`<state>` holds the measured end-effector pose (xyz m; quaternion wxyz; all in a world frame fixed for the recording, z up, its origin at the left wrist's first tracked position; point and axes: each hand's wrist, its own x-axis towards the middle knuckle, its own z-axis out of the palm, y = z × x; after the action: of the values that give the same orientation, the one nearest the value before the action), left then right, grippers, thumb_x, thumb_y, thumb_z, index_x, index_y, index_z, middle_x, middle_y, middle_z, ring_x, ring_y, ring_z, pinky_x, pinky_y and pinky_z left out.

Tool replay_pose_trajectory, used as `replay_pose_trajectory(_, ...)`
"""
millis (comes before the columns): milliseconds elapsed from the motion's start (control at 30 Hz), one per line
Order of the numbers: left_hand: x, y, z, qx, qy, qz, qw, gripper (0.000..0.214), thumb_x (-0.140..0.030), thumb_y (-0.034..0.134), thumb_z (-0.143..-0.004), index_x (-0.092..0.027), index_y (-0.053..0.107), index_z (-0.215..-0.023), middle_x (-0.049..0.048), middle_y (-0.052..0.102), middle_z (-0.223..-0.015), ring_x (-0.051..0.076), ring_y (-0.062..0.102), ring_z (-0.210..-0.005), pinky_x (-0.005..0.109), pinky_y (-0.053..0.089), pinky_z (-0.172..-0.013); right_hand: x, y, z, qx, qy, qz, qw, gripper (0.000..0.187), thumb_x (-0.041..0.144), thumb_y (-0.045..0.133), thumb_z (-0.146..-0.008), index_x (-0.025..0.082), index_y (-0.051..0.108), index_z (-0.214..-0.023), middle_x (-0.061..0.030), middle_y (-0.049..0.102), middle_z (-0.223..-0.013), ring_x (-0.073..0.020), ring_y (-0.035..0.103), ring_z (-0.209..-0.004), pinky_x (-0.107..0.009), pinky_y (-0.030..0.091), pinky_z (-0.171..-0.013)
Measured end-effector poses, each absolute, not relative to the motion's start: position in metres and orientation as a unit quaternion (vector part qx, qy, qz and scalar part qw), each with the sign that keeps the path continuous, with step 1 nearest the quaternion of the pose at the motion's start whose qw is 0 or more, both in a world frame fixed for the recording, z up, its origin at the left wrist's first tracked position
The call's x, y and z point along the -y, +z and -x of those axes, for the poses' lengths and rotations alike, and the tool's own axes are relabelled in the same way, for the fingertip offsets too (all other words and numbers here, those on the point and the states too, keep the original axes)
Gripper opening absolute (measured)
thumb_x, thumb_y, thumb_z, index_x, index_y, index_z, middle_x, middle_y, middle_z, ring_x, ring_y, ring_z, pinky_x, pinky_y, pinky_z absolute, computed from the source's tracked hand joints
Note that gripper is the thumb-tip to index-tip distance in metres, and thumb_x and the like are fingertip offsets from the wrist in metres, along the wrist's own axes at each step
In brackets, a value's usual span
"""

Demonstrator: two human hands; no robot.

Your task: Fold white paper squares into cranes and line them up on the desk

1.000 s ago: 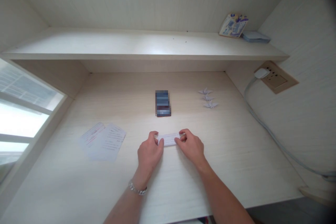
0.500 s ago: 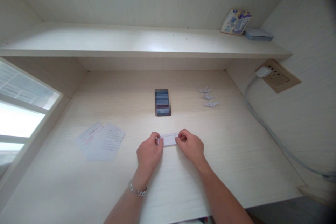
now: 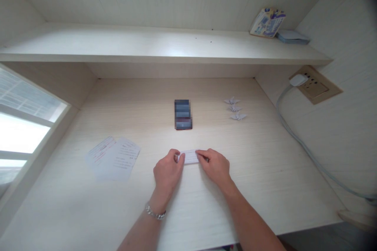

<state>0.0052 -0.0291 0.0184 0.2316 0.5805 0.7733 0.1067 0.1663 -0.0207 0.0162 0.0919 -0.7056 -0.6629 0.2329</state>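
A small folded strip of lined paper (image 3: 190,157) lies on the desk between my two hands. My left hand (image 3: 167,168), with a chain bracelet on its wrist, pinches the paper's left end between thumb and fingers. At the opposite end, my right hand (image 3: 215,166) is closed on the paper, its index finger stretched along the top corner and its thumb at the edge. Beyond the paper lies a phone (image 3: 183,114) with a blurred screen. Three folded paper cranes (image 3: 235,109) stand in a column farther right.
Written sheets of paper (image 3: 114,160) overlap on the left of the desk. A shelf (image 3: 147,43) crosses the back, bearing a printed packet (image 3: 268,22) and a stack of paper (image 3: 292,37). A cable (image 3: 306,147) runs down the right wall from a socket (image 3: 316,85).
My right index finger has straightened along the top edge of the paper, and the right hand has turned slightly. My left thumb has shifted a little to the right. The view has tilted slightly.
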Motion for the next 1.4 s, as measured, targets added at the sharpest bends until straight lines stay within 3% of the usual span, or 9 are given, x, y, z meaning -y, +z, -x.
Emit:
replay_pose_trajectory(767,0.0226,0.0150,0.0021,-0.775,0.123,-0.555,0.275,0.023,-0.044,0.052,-0.079,-0.023,0.055,-0.089,0.0002,0.071,-0.074,0.021,0.064,-0.074,0.028,0.039,-0.062,0.0189,0.0141,-0.1673,0.645,0.247,0.716,0.101,0.023,0.035,0.050,-0.083,0.038,0.068,-0.097,0.0045,0.067,-0.083,-0.0146,0.060,-0.078,-0.024,0.038,-0.063)
replay_pose_trajectory(1400,0.0241,0.0150,0.0018,-0.776,0.107,-0.571,0.247,0.023,-0.047,0.047,-0.080,-0.026,0.055,-0.077,-0.0013,0.068,-0.070,0.020,0.061,-0.066,0.026,0.033,-0.055,0.0184,0.0139,-0.1671,0.642,0.246,0.719,0.103,0.022,0.036,0.050,-0.082,0.039,0.068,-0.096,0.0049,0.068,-0.082,-0.0149,0.061,-0.077,-0.024,0.038,-0.062)
